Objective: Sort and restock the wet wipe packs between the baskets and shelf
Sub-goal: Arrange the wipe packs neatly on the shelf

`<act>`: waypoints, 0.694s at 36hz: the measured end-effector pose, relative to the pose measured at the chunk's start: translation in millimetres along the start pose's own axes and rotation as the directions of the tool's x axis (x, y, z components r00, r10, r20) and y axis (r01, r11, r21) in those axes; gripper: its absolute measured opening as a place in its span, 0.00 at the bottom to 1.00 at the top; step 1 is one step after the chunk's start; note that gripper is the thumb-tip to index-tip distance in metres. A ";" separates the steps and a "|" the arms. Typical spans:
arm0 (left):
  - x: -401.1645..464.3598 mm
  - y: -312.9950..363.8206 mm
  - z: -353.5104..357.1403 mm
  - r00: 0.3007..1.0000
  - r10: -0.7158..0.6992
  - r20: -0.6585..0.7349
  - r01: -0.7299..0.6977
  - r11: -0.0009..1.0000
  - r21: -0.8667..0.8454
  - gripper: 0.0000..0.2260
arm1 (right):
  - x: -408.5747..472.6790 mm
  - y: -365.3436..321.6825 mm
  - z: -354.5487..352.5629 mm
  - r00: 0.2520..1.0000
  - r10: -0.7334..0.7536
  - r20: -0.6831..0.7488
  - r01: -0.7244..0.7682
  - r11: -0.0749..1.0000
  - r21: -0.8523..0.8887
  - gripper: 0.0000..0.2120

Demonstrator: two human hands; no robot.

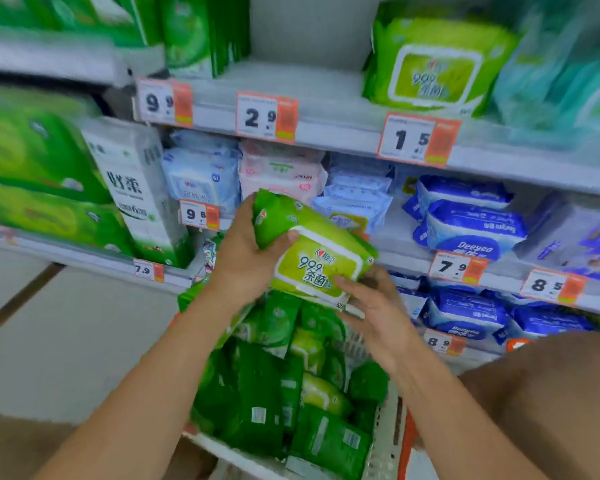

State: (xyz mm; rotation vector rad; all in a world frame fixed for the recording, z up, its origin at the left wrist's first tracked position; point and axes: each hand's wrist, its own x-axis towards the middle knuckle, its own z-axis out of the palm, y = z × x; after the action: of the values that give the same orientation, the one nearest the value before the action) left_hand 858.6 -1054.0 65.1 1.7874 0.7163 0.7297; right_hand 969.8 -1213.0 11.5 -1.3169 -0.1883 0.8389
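So both hands are on one lime-green plastic wet wipe pack with a white-rimmed flip lid [312, 251], held up above a pale slatted plastic basket [383, 441] stuffed with more green wipe packs [274, 386]. Left hand [246, 258] wraps its upper end, thumb across the front — right hand [374, 303] pinches the lower corner. Another matching pack [433, 60] stands on the grey metal top shelf [326, 102] above the orange-and-white price tag reading 1.5 [418, 140].
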 end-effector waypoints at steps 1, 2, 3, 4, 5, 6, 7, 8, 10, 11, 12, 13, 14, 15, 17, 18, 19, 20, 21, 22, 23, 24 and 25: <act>8.3 18.3 -2.1 0.999 0.046 -0.007 -0.046 0.999 -0.002 0.32 | -4.0 -20.2 3.9 0.996 -0.089 -0.010 0.089 0.996 -0.028 0.18; 17.6 35.5 -3.0 0.996 0.092 -0.006 -0.092 0.996 -0.007 0.31 | -6.6 -41.0 6.0 0.983 -0.184 -0.026 0.182 0.982 -0.057 0.17; 26.6 52.1 -2.3 0.991 0.130 0.000 -0.130 0.991 -0.021 0.29 | -9.3 -62.7 7.7 0.960 -0.278 -0.045 0.273 0.958 -0.092 0.16; 35.7 68.9 0.5 0.986 0.167 0.009 -0.167 0.985 -0.041 0.26 | -9.8 -84.7 8.2 0.926 -0.371 -0.061 0.362 0.923 -0.127 0.16; 45.9 84.8 5.0 0.978 0.206 0.019 -0.204 0.977 -0.059 0.24 | -9.8 -106.9 7.5 0.888 -0.454 -0.065 0.441 0.884 -0.157 0.16; 54.9 100.2 10.9 0.967 0.252 0.034 -0.249 0.966 -0.076 0.23 | -8.0 -128.0 6.6 0.847 -0.529 -0.056 0.512 0.840 -0.178 0.16; 64.2 115.5 17.1 0.954 0.297 0.048 -0.291 0.952 -0.094 0.23 | -6.7 -148.8 5.5 0.803 -0.594 -0.048 0.574 0.793 -0.206 0.17; 73.2 130.0 24.0 0.938 0.339 0.065 -0.331 0.937 -0.112 0.24 | -3.9 -167.4 2.9 0.756 -0.653 -0.043 0.627 0.741 -0.240 0.19; 91.8 154.3 36.7 0.902 0.416 0.117 -0.402 0.907 -0.128 0.25 | 3.8 -198.6 -2.9 0.682 -0.729 -0.062 0.680 0.664 -0.311 0.24; 100.6 165.1 42.9 0.885 0.441 0.150 -0.423 0.896 -0.138 0.26 | 7.8 -212.3 -6.5 0.651 -0.754 -0.081 0.691 0.634 -0.348 0.28; 111.1 173.1 48.5 0.872 0.457 0.175 -0.435 0.888 -0.151 0.27 | 13.0 -224.4 -11.2 0.620 -0.779 -0.093 0.698 0.602 -0.388 0.30; 121.0 178.9 54.6 0.866 0.460 0.197 -0.432 0.886 -0.169 0.28 | 18.8 -234.9 -16.3 0.591 -0.801 -0.094 0.700 0.568 -0.433 0.30; 131.8 180.9 61.2 0.868 0.446 0.219 -0.414 0.893 -0.179 0.27 | 25.9 -243.8 -21.8 0.567 -0.819 -0.088 0.696 0.534 -0.480 0.29; 141.7 180.1 68.1 0.875 0.422 0.236 -0.387 0.904 -0.179 0.26 | 34.3 -250.9 -27.1 0.551 -0.830 -0.085 0.678 0.504 -0.535 0.28; 160.2 170.1 81.7 0.892 0.375 0.253 -0.346 0.926 -0.153 0.27 | 54.5 -258.4 -37.2 0.552 -0.830 -0.085 0.623 0.478 -0.620 0.25; 167.6 162.7 87.9 0.899 0.353 0.258 -0.332 0.935 -0.124 0.28 | 65.2 -258.9 -41.3 0.579 -0.811 -0.085 0.590 0.489 -0.643 0.24; 173.6 155.4 93.3 0.906 0.332 0.264 -0.318 0.943 -0.094 0.29 | 74.2 -257.8 -44.9 0.618 -0.782 -0.081 0.548 0.503 -0.669 0.23; 178.1 149.0 98.0 0.912 0.309 0.270 -0.304 0.951 -0.061 0.30 | 82.8 -255.7 -48.9 0.654 -0.753 -0.073 0.505 0.507 -0.699 0.22; 181.3 144.5 101.5 0.918 0.293 0.267 -0.298 0.954 -0.022 0.30 | 90.1 -253.8 -52.4 0.678 -0.732 -0.062 0.468 0.496 -0.732 0.23; 185.2 141.2 103.1 0.928 0.274 0.252 -0.291 0.956 0.031 0.30 | 95.6 -252.6 -55.2 0.690 -0.723 -0.047 0.444 0.473 -0.761 0.24; 188.2 140.3 103.9 0.937 0.258 0.237 -0.284 0.955 0.084 0.30 | 99.1 -253.2 -57.4 0.693 -0.719 -0.041 0.420 0.450 -0.788 0.25; 191.6 139.9 104.3 0.942 0.249 0.226 -0.282 0.951 0.125 0.30 | 101.9 -255.4 -59.0 0.691 -0.722 -0.045 0.400 0.432 -0.808 0.26; 194.6 139.7 104.6 0.941 0.253 0.227 -0.291 0.944 0.154 0.31 | 103.9 -258.0 -59.8 0.687 -0.725 -0.054 0.385 0.426 -0.819 0.27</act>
State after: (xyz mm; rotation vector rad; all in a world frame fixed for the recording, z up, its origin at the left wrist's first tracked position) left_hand 1080.4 -1008.8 195.9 2.1260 0.4117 0.6631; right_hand 1188.2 -1196.7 193.1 -2.0201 -0.6899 -0.2106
